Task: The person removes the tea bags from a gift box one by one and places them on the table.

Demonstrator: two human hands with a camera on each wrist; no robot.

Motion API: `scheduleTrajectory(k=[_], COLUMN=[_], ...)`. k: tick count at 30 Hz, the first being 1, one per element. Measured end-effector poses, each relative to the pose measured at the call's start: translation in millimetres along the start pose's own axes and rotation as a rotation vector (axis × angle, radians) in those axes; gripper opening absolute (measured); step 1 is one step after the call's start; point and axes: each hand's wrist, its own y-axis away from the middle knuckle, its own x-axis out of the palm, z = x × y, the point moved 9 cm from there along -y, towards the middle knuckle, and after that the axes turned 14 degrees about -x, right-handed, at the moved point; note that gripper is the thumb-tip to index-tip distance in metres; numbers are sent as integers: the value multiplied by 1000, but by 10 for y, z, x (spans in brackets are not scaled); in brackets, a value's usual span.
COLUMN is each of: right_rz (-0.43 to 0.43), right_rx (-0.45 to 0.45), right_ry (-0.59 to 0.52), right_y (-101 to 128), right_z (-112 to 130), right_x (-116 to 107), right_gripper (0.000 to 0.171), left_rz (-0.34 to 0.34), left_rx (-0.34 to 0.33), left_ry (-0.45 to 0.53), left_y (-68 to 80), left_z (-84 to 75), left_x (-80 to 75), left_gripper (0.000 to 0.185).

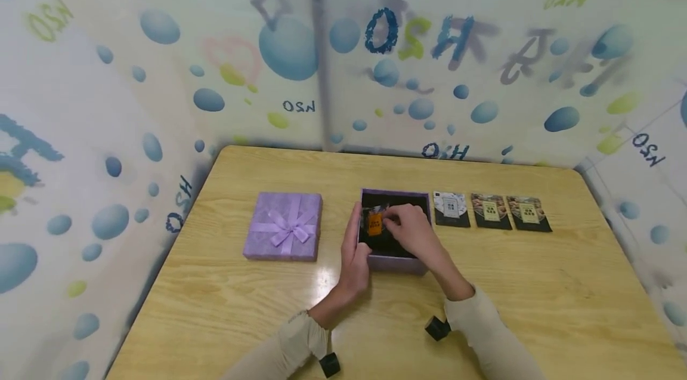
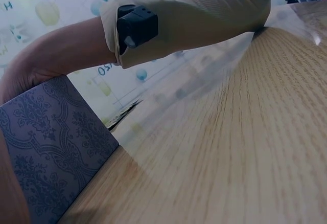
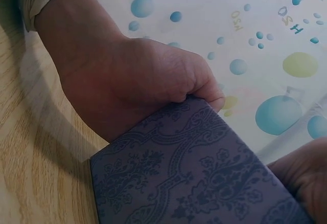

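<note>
An open purple gift box (image 1: 399, 263) with a dark inside stands on the table. My left hand (image 1: 354, 260) holds its left side, fingers straight along the outer wall and thumb over the rim near the front corner. Inside the box, my right hand (image 1: 413, 231) pinches a small packet with an orange label (image 1: 374, 224) at its right edge. The left wrist view catches the patterned box wall (image 2: 56, 142) close up. In the right wrist view, the right hand (image 3: 138, 81) bends over the rim of the box (image 3: 189, 173), which hides the fingertips and packet.
The purple lid (image 1: 284, 226) with a ribbon bow lies left of the box. To the right, a white-and-black packet (image 1: 452, 209) and two brown-and-black packets (image 1: 491, 211) lie in a row on the wooden table (image 1: 563, 284). Patterned walls stand close behind the table and at its sides.
</note>
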Motion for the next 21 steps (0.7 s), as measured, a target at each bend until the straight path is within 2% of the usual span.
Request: scheduleTrajectory(k=[3,11,21], right_rz=[-46,-68,-51], right_rx=[-7,58,18], right_ry=[-3,-59,-60], right_y=[19,46,30], right_z=[4,-52,-20], right_x=[-48,-54,-99], right_gripper=[16,51,36], left_rz=[-1,-7,-14], left_rx=[-4,-31,5], left_ry=[-3,-7,-20], left_y=[2,23,8], left_z=[5,8,-12], left_x=[13,4,8], left_gripper=[88,88,88])
